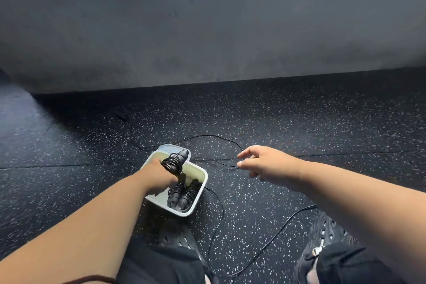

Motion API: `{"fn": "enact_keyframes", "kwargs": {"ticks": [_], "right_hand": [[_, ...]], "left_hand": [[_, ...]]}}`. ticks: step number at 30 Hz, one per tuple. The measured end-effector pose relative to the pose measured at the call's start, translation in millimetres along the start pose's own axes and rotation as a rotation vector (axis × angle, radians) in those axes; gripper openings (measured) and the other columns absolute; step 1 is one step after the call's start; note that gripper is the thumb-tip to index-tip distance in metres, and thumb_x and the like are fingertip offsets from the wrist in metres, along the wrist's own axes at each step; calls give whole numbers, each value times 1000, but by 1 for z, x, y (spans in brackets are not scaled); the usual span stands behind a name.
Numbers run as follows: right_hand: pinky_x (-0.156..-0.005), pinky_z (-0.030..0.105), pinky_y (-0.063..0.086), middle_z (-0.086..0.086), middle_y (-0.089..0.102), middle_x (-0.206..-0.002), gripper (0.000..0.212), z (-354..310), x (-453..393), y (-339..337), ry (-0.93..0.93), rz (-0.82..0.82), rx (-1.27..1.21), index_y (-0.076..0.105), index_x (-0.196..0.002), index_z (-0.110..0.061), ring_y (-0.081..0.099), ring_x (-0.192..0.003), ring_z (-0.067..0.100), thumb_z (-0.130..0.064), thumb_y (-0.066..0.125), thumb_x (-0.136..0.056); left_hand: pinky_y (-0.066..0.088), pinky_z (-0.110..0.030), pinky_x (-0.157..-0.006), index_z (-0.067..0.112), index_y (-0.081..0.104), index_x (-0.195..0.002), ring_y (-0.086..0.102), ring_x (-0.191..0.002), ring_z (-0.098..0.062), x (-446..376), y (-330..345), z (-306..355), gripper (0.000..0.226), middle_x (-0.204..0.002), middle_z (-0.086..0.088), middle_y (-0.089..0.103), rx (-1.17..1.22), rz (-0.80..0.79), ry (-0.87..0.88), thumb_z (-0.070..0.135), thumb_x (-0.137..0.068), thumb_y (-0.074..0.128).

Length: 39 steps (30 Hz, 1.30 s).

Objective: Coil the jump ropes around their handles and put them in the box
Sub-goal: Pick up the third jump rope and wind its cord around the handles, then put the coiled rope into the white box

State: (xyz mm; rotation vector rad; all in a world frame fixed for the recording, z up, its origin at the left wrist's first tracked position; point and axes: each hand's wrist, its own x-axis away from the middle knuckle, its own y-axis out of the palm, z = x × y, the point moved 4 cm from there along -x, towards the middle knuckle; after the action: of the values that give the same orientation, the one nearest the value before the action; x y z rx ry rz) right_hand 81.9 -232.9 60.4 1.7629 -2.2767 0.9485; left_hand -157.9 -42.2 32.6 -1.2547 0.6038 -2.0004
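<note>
Your left hand holds a black jump rope wound tight around its handles, and you are setting it down into the small white plastic box on the dark speckled rubber floor. Your fingers are curled around that bundle, which sits at the far end of the box and sticks up over the rim. Two more wound black rope bundles already lie side by side in the near end of the box. Your right hand reaches out with fingers spread and loose, its fingertips just at a loose thin black rope that lies in big loops on the floor beside the box and near your black shoes. I think you are between two steps. Next you need to let go of the bundle, find the handles of the loose rope, and wind it up.
</note>
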Motion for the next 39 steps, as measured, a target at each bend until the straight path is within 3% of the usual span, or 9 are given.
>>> {"fn": "enact_keyframes", "kwargs": {"ticks": [4,8,11,14,18,22,27,33,39], "right_hand": [[-70,30,52,-2,75,-100,18,11,-8,7,15,-31,11,69,-109,-32,70,-84,14,-41,71,-93],[-69,28,53,-5,76,-97,16,23,-16,9,31,-39,64,71,-107,-33,71,-86,12,-41,70,-94],[-78,38,58,-6,77,-95,15,39,-25,11,71,-50,88,72,-105,-35,71,-85,12,-43,70,-92],[-75,28,54,-12,74,-89,14,54,-33,13,109,-71,125,71,-104,-36,69,-82,6,-43,69,-93],[-71,25,50,-10,75,-95,13,70,-48,13,163,-87,134,71,-104,-36,71,-86,11,-43,70,-93],[-64,22,48,-9,75,-93,13,88,-69,10,217,-82,127,71,-102,-37,66,-76,7,-45,70,-92],[-62,15,39,-19,68,-93,15,108,-83,11,267,-133,234,70,-109,-34,60,-76,-4,-42,67,-96],[-59,23,39,-3,74,-86,12,135,-91,15,365,-138,179,71,-101,-29,54,-64,12,-39,70,-93],[-66,21,47,-13,70,-91,15,134,-89,17,346,-151,220,71,-105,-29,60,-72,4,-39,69,-94]], "left_hand": [[64,-40,-70,5,62,-106,71,-76,-26,-50,15,-35,60,-89,-13,71,-64,-21,-94,26,-52,77],[56,-35,-69,-1,67,-109,75,-92,-34,-72,15,-34,33,-97,-16,73,-203,24,-101,11,-79,69],[49,-33,-102,13,54,-144,62,-129,-32,-93,19,-35,41,-141,-14,63,-381,49,-63,17,-104,50],[50,-36,-106,33,16,-166,59,-131,-34,-142,31,-65,72,-148,-13,58,-423,36,-93,26,-102,50],[48,-31,-90,11,63,-140,64,-124,-28,-184,44,-95,46,-136,-11,66,-466,41,-243,27,-97,61],[47,-34,-80,6,62,-131,64,-103,-31,-212,58,-115,48,-126,-13,67,-488,39,-297,34,-92,68],[50,-38,-88,6,60,-131,64,-105,-33,-221,73,-123,45,-123,-14,68,-436,22,-306,30,-93,58],[55,-40,-83,13,55,-118,66,-98,-31,-192,82,-69,29,-108,-8,68,-505,84,-69,25,-92,53],[54,-33,-79,18,67,-93,67,-89,-26,-153,138,-5,20,-95,-4,72,-486,-123,247,33,-95,54]]}}
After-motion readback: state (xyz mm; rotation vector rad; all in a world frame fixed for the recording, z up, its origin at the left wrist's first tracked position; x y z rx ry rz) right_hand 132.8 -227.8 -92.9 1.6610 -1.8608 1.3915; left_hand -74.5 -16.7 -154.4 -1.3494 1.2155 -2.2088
